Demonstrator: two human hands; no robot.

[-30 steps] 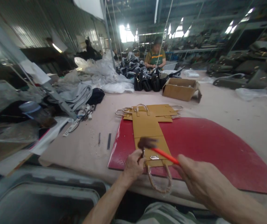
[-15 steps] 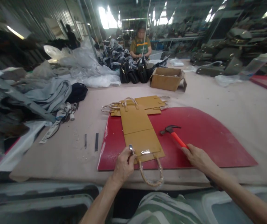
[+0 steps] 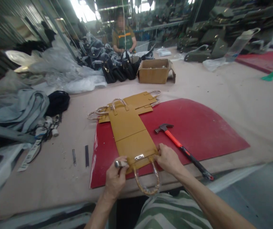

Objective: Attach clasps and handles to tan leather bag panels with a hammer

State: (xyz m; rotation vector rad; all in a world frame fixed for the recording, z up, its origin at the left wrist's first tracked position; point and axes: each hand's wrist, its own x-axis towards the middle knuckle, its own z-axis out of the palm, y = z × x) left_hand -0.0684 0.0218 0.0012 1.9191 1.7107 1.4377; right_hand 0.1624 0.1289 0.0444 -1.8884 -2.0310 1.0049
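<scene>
A tan bag panel [image 3: 133,140] lies flat, crossed by a fold line, with a plastic-wrapped handle [image 3: 148,190] at its near end. A shiny metal plate [image 3: 139,157] sits near that end. My left hand [image 3: 116,175] is closed around a short silver metal rod [image 3: 120,164], its fingertips at the panel's near left corner. My right hand [image 3: 168,159] pinches the panel's near right edge beside the handle. To the right of it a claw hammer [image 3: 179,144] with a red and black handle rests untouched on a red board [image 3: 198,127].
More tan panels with wrapped handles [image 3: 141,100] lie beneath the far end. On the left are a thin metal rod [image 3: 74,157] and a dark flat strip [image 3: 86,156]. Farther back stand a cardboard box [image 3: 153,71], black bags [image 3: 117,70] and a co-worker [image 3: 124,36].
My right hand has let go of the hammer, which now lies on the board, and has taken the panel's right edge. My left hand still holds the metal rod. The view has shifted.
</scene>
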